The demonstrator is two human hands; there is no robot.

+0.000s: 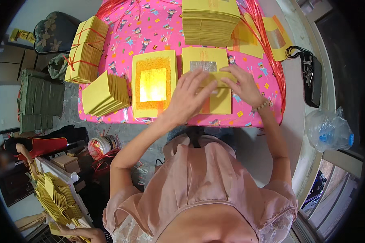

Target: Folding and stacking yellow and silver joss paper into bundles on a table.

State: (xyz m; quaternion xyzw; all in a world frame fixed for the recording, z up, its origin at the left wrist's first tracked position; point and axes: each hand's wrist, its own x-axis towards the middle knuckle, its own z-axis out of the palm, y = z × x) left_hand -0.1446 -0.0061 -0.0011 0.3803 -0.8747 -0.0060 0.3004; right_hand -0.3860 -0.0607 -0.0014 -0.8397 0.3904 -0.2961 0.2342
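A yellow paper sheet with a silver foil patch lies in front of me, a band of it folded over across the middle. My left hand has its fingers and thumb on the left part of that folded band. At the band's right end, my right hand pinches the paper between thumb and fingers. Just left of it lies a pile of yellow sheets with a gold foil square and an orange speckled border on top. Folded yellow papers lean in a fanned row farther left.
A tall stack of yellow paper stands beyond my hands. Bundles tied with red string are at far left. Red plastic strands hang over the pink patterned tablecloth. At lower left, another person's hands hold a tray of folded papers.
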